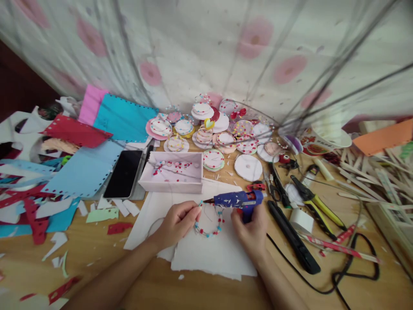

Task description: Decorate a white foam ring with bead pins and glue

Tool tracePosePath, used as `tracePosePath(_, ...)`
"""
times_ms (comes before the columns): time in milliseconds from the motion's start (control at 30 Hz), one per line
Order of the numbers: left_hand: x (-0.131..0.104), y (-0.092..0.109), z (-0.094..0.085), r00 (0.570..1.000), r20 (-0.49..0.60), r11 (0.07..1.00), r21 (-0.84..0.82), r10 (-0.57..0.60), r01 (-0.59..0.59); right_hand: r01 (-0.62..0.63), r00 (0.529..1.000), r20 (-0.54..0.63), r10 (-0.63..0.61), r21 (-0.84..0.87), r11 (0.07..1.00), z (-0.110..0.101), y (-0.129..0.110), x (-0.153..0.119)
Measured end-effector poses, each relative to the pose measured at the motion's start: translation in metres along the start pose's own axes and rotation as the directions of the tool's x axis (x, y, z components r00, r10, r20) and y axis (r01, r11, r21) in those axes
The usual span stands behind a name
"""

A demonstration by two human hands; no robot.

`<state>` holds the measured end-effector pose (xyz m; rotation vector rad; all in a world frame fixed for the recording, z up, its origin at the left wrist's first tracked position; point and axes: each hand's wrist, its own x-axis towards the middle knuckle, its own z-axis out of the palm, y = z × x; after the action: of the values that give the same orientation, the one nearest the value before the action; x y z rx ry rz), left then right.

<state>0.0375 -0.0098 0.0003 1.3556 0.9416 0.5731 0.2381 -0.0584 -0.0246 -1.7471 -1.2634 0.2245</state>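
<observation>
Over the white paper (213, 254) in front of me, my left hand (182, 217) pinches the upper left of a ring of wire with red and blue beads (208, 234). My right hand (251, 224) is wrapped round the handle of a blue glue gun (237, 199). Its dark nozzle points left and meets or nearly meets the ring beside my left fingertips. Just behind stands a pale open box (171, 186) with small red, white and blue beads inside.
Several round beaded paper pieces (213, 159) crowd the back. A black phone (124, 174) and coloured sheets (84, 170) lie left. At right are a black cutter (293, 237), yellow-black pliers (318, 206), cables, a white adapter (302, 221) and wooden sticks (361, 181).
</observation>
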Motion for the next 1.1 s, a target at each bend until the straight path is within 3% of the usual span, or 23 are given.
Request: tracePosePath(1100,-0.0013,-0.0013,-0.0004,1.0,0.005,1.0,-0.001,-0.006,0.006,0.066,0.998,0.013,-0.065,-0.081,0.995,-0.0002,0.0078,-0.0028)
